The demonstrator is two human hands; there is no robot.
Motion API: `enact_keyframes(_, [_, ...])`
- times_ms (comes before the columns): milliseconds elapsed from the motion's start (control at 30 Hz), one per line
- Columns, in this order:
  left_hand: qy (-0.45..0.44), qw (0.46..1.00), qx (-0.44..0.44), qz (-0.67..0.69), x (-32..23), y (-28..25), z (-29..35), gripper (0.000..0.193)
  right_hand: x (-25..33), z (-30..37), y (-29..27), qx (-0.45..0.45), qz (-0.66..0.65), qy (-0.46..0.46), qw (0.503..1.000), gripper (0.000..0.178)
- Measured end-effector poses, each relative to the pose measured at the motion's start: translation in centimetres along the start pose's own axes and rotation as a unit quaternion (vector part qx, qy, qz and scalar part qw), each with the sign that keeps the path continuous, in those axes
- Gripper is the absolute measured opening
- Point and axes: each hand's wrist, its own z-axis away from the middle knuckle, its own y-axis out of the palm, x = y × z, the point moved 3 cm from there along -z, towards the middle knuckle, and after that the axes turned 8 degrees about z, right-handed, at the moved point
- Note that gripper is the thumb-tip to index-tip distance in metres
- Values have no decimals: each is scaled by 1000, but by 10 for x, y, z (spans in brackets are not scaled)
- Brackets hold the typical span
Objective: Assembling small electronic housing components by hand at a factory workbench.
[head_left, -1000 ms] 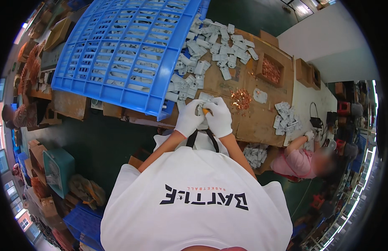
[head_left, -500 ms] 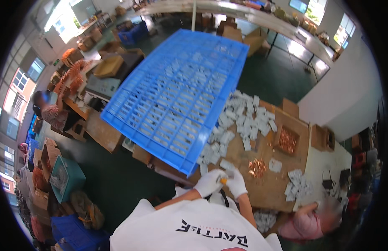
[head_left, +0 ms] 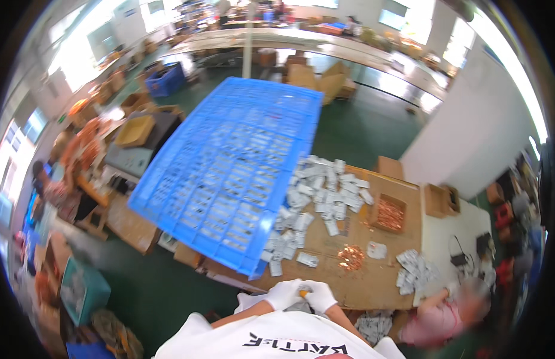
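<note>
My left hand (head_left: 284, 294) and my right hand (head_left: 320, 297), both in white gloves, are together close to my shirt, at the table's near edge. Their fingers are bent and closed around a small yellow-orange piece (head_left: 303, 292); the rest of what they hold is hidden. Just beyond my hands lies a single white rectangular piece (head_left: 307, 259). A pile of small copper-coloured parts (head_left: 351, 257) is to its right. Many more white pieces (head_left: 330, 190) are heaped farther back on the brown tabletop (head_left: 373, 287).
A large blue plastic crate (head_left: 229, 173) rises over the table's left part. A box of copper parts (head_left: 389, 213) stands at the right, near another white heap (head_left: 414, 269). A person in pink (head_left: 436, 320) sits at the right. A teal bin (head_left: 84, 290) stands at the left.
The view has tilted upward, so the table and crate sit lower in the picture. My hands have come closer together, and the whitish piece at my right fingers no longer shows.
</note>
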Motion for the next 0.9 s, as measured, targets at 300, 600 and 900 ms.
enact_keyframes(300, [-23, 998, 55, -21, 3, 8, 3, 45, 13, 16, -1, -5, 62, 40, 997, 33])
enact_keyframes(600, [-75, 972, 0, 222, 28, 16, -3, 45, 12, 31, 8, -140, 162, -111, 971, 36])
enact_keyframes(900, [-62, 960, 10, 274, 26, 17, -7, 50, 7, 18, 10, -101, 235, -209, 944, 30])
